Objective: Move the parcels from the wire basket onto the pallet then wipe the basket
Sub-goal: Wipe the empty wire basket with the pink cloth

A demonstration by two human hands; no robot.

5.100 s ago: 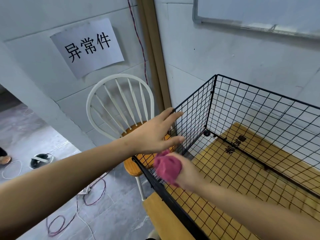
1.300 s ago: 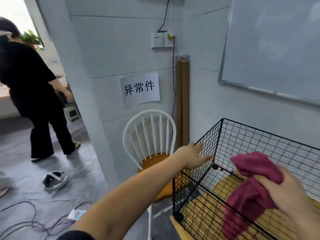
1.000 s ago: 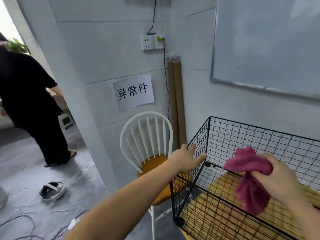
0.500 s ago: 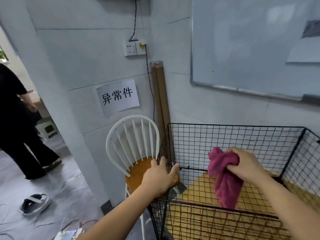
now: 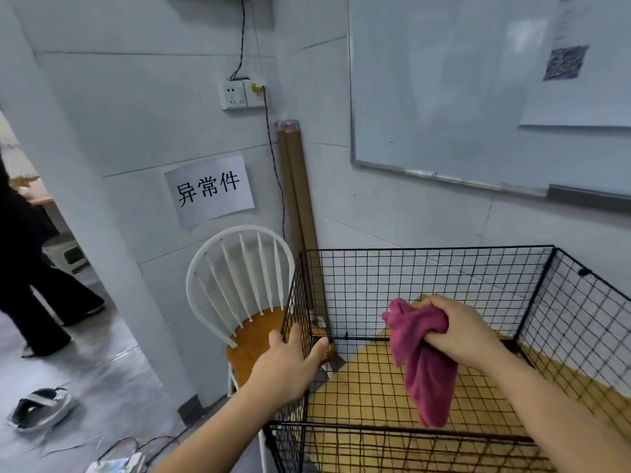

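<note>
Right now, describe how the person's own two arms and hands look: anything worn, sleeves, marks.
The left hand and right hand are bare: no gloves, rings or wristbands show. The left forearm and right forearm are uncovered down to the picture's lower edge. No sleeve, watch, cable or marking is visible on either.

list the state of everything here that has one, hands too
wire basket, upright, open-topped, no parcels inside
pink cloth, bunched, hanging from the right hand over the basket floor
left hand, grips the basket's left wall
right hand, grips the cloth
chair, upright, beside the basket
wall socket, right outlet has a plug, left outlet free
</note>
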